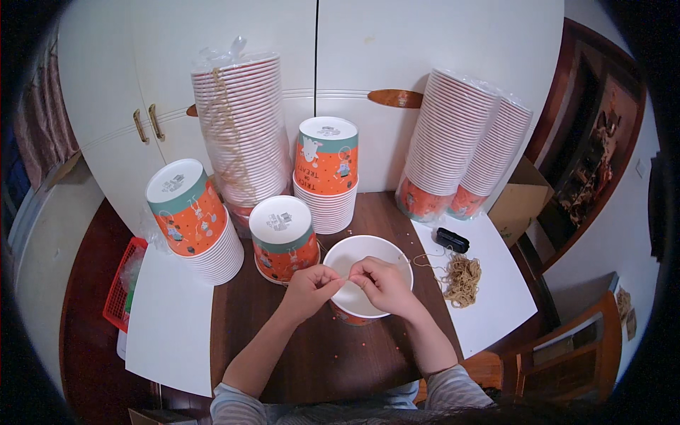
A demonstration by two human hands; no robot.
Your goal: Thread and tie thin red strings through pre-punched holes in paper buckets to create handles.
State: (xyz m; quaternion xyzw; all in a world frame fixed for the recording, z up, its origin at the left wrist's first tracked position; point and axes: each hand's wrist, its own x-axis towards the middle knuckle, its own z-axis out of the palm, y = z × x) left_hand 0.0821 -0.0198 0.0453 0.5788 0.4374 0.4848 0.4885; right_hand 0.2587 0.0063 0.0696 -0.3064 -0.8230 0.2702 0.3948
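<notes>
My left hand [309,293] and my right hand [383,285] meet fingertip to fingertip over the near left part of an open paper bucket [370,249]. Both are closed in a pinch. Something thin and pale shows between the fingertips, too small to make out. White inside and orange outside, the bucket stands upright on the brown table. From its right side a thin cord [423,256] runs to a loose tan heap of cord [462,281]. Just left of the bucket, an upside-down orange and green paper bucket [285,261] stands near my left hand.
Upside-down bucket stacks stand at left [185,212] and behind [326,166]. Tall plastic-wrapped stacks rise at back left [244,134] and back right [453,134]. A small black object [452,240] lies by the cord. A red basket [122,283] and a wooden chair [567,354] flank the table.
</notes>
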